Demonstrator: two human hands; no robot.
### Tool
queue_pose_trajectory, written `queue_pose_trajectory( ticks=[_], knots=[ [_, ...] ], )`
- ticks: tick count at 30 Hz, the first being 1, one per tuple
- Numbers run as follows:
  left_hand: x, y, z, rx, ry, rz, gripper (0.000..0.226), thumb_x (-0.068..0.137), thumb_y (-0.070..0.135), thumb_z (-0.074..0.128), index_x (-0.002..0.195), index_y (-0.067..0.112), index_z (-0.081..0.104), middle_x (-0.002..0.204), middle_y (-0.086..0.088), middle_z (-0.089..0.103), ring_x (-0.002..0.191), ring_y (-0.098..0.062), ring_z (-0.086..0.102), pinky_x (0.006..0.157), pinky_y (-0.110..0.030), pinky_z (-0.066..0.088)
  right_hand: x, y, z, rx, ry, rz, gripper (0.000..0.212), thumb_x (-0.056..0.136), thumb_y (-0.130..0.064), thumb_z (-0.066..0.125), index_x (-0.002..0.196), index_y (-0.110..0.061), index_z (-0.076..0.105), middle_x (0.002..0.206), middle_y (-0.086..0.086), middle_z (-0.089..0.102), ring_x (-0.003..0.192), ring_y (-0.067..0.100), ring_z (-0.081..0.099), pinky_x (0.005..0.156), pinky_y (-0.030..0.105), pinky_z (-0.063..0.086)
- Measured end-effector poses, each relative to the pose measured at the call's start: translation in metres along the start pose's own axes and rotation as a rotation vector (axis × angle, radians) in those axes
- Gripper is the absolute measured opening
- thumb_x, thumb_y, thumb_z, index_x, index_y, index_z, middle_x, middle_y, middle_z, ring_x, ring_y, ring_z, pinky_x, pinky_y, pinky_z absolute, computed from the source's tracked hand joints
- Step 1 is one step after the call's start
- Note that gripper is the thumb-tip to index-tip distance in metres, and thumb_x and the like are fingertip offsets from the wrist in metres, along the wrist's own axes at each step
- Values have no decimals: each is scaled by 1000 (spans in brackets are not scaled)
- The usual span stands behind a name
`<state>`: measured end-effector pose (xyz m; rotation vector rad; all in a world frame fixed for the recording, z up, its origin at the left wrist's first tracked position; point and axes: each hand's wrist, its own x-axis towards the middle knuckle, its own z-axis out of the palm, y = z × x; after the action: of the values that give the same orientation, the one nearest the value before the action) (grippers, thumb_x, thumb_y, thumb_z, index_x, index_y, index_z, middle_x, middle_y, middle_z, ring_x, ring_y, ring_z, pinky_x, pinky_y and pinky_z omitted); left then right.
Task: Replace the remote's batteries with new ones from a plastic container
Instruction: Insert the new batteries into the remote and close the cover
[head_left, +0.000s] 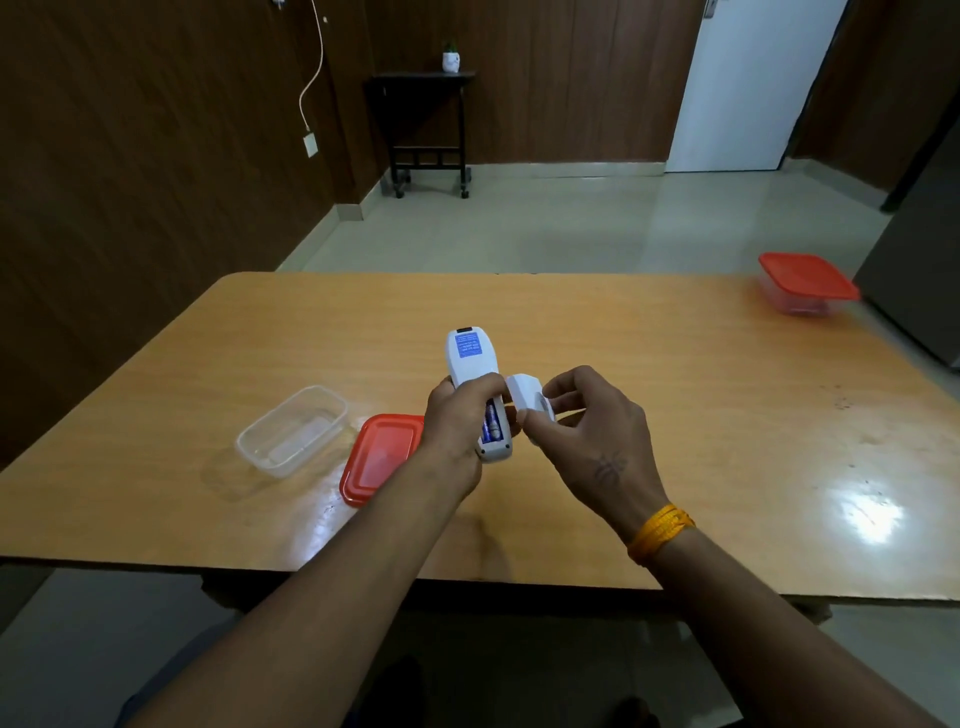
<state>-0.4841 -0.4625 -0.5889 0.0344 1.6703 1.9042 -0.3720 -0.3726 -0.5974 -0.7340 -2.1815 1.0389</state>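
Observation:
My left hand (457, 421) grips a white remote (470, 358) held back side up above the table, its blue label facing me. The battery bay is open and a blue battery (491, 426) shows inside it. My right hand (582, 415) pinches the white battery cover (525, 396) just to the right of the bay, close to the remote. A clear plastic container (291, 428) stands open on the table to the left, and it looks to hold nothing. Its red lid (379, 457) lies beside it, partly hidden by my left wrist.
A second clear container with a red lid (805, 283) sits at the far right corner of the wooden table (675, 389). Beyond the table are a tiled floor, a dark side table on wheels (428, 130) and a white door.

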Motion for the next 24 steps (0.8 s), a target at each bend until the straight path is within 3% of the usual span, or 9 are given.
queue_pose_trajectory(
  ticks=[2, 4, 8, 12, 15, 17, 19, 22, 24],
  knots=[
    [0, 4, -1, -148, -55, -38, 32, 104, 44, 56, 122, 18, 64, 99, -10, 74, 88, -29, 72, 84, -45, 61, -5, -5, 4, 3, -7, -54, 30, 85, -39, 78, 108, -26, 66, 96, -9, 72, 77, 6, 68, 60, 27, 57],
    [-1, 8, -1, -287, -105, -43, 47, 106, 61, 38, 117, 22, 62, 108, -12, 70, 101, -37, 69, 95, -57, 57, -10, -7, 9, -18, -15, -112, 34, 85, -40, 78, 114, -27, 67, 98, -9, 71, 79, 7, 68, 62, 26, 59],
    [1, 7, 0, -333, -101, -10, 54, 106, 63, 30, 135, 25, 55, 113, -12, 66, 99, -35, 67, 96, -59, 55, -16, -9, 20, -45, -14, -188, 38, 85, -40, 78, 120, -28, 70, 105, -9, 71, 84, 9, 67, 63, 22, 57],
    [-2, 10, 0, -343, -114, -28, 57, 106, 63, 32, 133, 21, 59, 109, -9, 65, 102, -31, 62, 108, -65, 46, -17, -8, 24, -25, 8, -211, 42, 85, -37, 80, 125, -27, 72, 107, -7, 73, 84, 10, 67, 66, 28, 61],
    [-6, 11, 0, -339, -128, -34, 60, 106, 63, 32, 140, 21, 56, 106, -7, 63, 99, -26, 61, 99, -62, 53, -17, -7, 27, -22, 18, -216, 42, 85, -38, 81, 125, -26, 74, 105, -6, 74, 83, 10, 68, 67, 32, 62],
    [-10, 10, -1, -339, -135, -44, 56, 107, 62, 31, 126, 20, 63, 100, -7, 62, 93, -24, 62, 90, -53, 55, -18, -6, 30, -9, 26, -210, 41, 85, -36, 83, 124, -24, 75, 104, -4, 75, 82, 10, 69, 67, 34, 63],
    [-11, 9, -2, -349, -141, -62, 54, 107, 61, 30, 105, 20, 65, 92, -7, 61, 92, -24, 59, 100, -55, 49, -18, -6, 31, 4, 29, -206, 41, 85, -34, 84, 123, -23, 75, 104, -3, 75, 82, 12, 69, 67, 35, 63],
    [-14, 11, -4, -361, -152, -75, 53, 107, 61, 31, 100, 21, 64, 91, -7, 61, 96, -25, 56, 110, -57, 44, -18, -6, 32, 14, 16, -221, 42, 85, -32, 84, 124, -21, 75, 103, -1, 75, 81, 14, 69, 67, 37, 63],
    [-16, 11, -5, -360, -144, -70, 51, 107, 61, 32, 103, 22, 65, 92, -7, 63, 89, -22, 61, 94, -50, 53, -17, -7, 34, 17, 17, -226, 42, 84, -32, 84, 123, -20, 76, 102, 0, 74, 81, 14, 68, 67, 38, 63]
  ],
)
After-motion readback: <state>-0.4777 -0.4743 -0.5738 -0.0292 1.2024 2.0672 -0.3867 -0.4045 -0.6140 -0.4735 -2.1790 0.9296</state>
